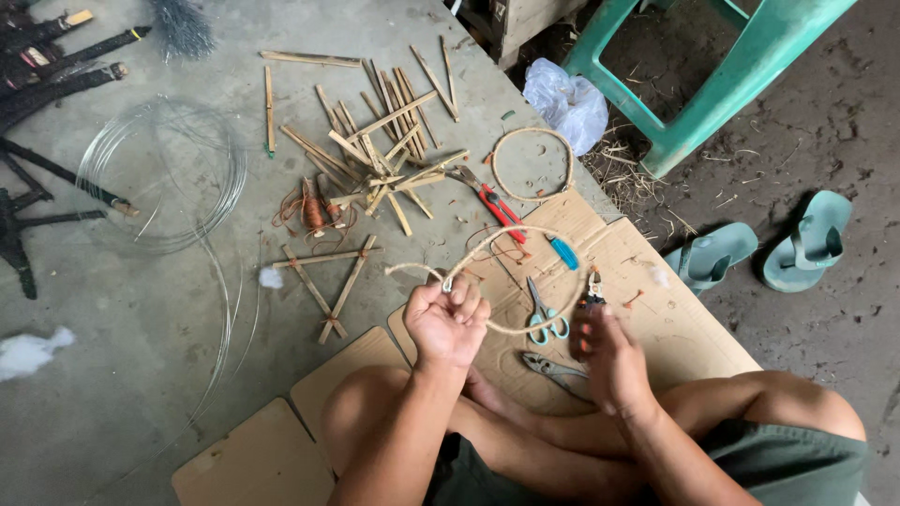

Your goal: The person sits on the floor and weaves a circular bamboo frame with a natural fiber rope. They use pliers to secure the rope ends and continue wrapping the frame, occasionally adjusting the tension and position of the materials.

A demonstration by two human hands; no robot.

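A seated person's left hand (pixel 447 319) is curled into a fist, fingers pressed together around the crossing ends of a pale rattan strip bent into a hoop (pixel 511 281), pinching the loop shut at its left side. The hoop arcs from that fist out over the cardboard sheet (pixel 675 328) and back toward the right hand (pixel 605 351), which rests fingers-down on the cardboard at the hoop's right edge, over a small pair of cutters (pixel 591 289); whether those fingers actually grip the tool cannot be told.

Inside the hoop lie blue-handled scissors (pixel 544 317). Grey pliers (pixel 555 368) sit nearer, between the two hands. Just beyond the hoop lie red-handled pliers (pixel 492 201) and a blue-handled tool (pixel 562 251).

Farther off, a finished rattan ring (pixel 532 164) rests on the concrete floor (pixel 141 309) beside a heap of split bamboo sticks (pixel 384 141). A lashed stick frame (pixel 328 281) lies to the left of the fist, near a spool of orange thread (pixel 312 211). A coil of thin wire (pixel 159 173) lies far left.

To the far right stand a green plastic stool (pixel 722 66), a crumpled plastic bag (pixel 567 101) and a pair of green sandals (pixel 759 248).
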